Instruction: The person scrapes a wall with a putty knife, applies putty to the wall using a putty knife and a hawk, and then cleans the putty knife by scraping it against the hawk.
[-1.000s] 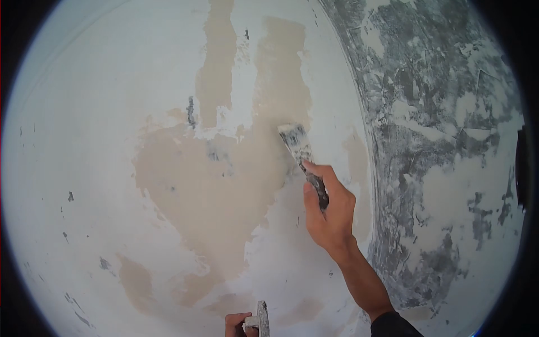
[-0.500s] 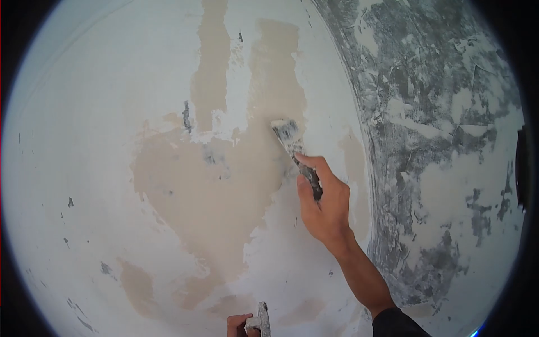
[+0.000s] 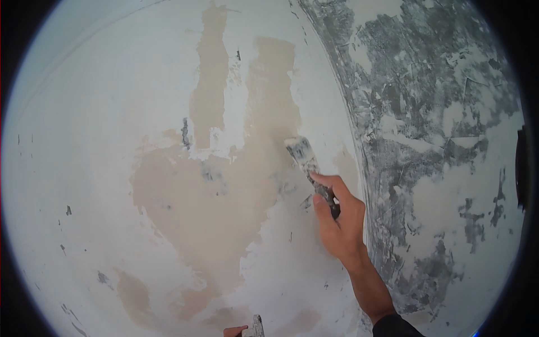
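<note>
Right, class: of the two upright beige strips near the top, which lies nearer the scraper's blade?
The right-hand strip. It is the wider one and comes down beside the scraper; the left-hand strip is narrower and farther off.

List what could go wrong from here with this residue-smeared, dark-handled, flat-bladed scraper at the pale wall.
The right hand holds the scraper at a slant, so a blade corner might gouge the irregular beige patch. Residue smeared on the blade could also drag streaks across the wall.

White wall (image 3: 84, 168), beige patches (image 3: 196, 202), gray area R (image 3: 421, 140).
</note>
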{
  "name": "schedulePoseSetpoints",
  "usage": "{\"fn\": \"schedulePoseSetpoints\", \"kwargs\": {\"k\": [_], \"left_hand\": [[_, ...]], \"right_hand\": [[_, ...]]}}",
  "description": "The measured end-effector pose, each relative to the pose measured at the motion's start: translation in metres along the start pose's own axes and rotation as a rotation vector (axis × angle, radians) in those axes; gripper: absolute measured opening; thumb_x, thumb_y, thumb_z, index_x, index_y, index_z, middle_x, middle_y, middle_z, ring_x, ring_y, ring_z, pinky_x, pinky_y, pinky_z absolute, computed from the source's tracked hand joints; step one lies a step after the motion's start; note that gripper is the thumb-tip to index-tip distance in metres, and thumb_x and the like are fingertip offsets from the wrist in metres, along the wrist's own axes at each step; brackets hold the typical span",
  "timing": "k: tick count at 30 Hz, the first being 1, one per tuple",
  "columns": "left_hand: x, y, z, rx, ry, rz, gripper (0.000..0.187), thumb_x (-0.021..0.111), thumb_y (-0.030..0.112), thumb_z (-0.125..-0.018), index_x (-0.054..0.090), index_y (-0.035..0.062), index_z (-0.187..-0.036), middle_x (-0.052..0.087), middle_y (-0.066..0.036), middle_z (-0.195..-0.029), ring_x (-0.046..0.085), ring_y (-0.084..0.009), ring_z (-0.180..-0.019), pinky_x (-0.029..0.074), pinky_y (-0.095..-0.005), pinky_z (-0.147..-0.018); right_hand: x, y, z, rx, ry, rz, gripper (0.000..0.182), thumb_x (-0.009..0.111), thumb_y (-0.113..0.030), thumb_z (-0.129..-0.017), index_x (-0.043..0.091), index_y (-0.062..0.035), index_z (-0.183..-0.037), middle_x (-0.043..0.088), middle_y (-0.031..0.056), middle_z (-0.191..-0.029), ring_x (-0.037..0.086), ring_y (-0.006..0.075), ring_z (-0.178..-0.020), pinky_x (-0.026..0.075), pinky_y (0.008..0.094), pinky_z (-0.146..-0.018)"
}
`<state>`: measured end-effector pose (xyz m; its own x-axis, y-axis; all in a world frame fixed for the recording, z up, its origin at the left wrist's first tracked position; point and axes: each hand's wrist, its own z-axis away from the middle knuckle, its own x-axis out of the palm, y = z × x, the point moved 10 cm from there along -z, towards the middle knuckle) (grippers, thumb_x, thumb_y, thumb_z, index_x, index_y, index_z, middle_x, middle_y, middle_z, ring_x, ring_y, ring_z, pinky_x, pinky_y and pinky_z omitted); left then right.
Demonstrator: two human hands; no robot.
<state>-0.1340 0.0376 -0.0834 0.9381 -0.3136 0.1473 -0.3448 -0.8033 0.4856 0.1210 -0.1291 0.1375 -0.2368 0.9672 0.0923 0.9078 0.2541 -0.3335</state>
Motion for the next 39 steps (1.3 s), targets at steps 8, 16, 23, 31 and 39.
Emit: {"fn": "schedulePoseSetpoints", "kwargs": {"k": [8,16,23,31,39], "left_hand": [[0.007,-0.005,0.008,-0.075,-0.032,0.037,0.029,0.063,0.025,-0.101,0.065,-0.0017,-0.111,0.056,-0.003,-0.102,0.046,-0.0102,-0.077,0.039,-0.0233,-0.065],[0.005,-0.016,0.011,-0.16,-0.002,0.047,0.028,0.062,0.025,-0.102,0.065,-0.0016,-0.11,0.056,-0.004,-0.102,0.046,-0.0088,-0.076,0.038,-0.0219,-0.063],[0.016,-0.002,0.002,-0.036,-0.02,0.02,0.03,0.062,0.027,-0.101,0.065,-0.0013,-0.112,0.056,-0.004,-0.102,0.047,-0.0095,-0.078,0.039,-0.0227,-0.065],[0.014,-0.014,0.015,-0.149,-0.011,0.061,0.031,0.064,0.028,-0.1,0.065,-0.0004,-0.111,0.056,-0.002,-0.1,0.046,-0.0087,-0.074,0.038,-0.0222,-0.063],[0.025,-0.008,0.012,-0.093,-0.027,0.049,0.029,0.064,0.028,-0.1,0.065,0.0007,-0.111,0.054,0.0,-0.095,0.04,-0.0056,-0.064,0.032,-0.0221,-0.054]], "right_hand": [[0.001,0.007,-0.138,-0.069,0.24,0.094,0.025,0.058,-0.013,-0.093,0.059,-0.0092,-0.117,0.064,0.0154,-0.069,0.064,0.0342,-0.063,0.048,0.0438,-0.063],[0.013,0.016,-0.092,-0.068,0.155,0.248,0.026,0.056,-0.013,-0.094,0.062,-0.0105,-0.118,0.058,0.0129,-0.064,0.058,0.0251,-0.058,0.046,0.0362,-0.063],[-0.003,-0.001,-0.154,-0.014,0.195,0.233,0.026,0.055,-0.014,-0.091,0.059,-0.0083,-0.117,0.068,0.0189,-0.076,0.067,0.0399,-0.073,0.05,0.0494,-0.068],[0.014,0.017,-0.07,-0.059,0.066,0.285,0.026,0.056,-0.014,-0.092,0.059,-0.0076,-0.117,0.069,0.0181,-0.078,0.068,0.0392,-0.075,0.05,0.0494,-0.068],[0.009,-0.001,-0.127,-0.036,0.096,0.26,0.025,0.058,-0.013,-0.091,0.06,-0.0074,-0.115,0.066,0.0174,-0.073,0.065,0.0384,-0.066,0.05,0.0453,-0.064]]}}
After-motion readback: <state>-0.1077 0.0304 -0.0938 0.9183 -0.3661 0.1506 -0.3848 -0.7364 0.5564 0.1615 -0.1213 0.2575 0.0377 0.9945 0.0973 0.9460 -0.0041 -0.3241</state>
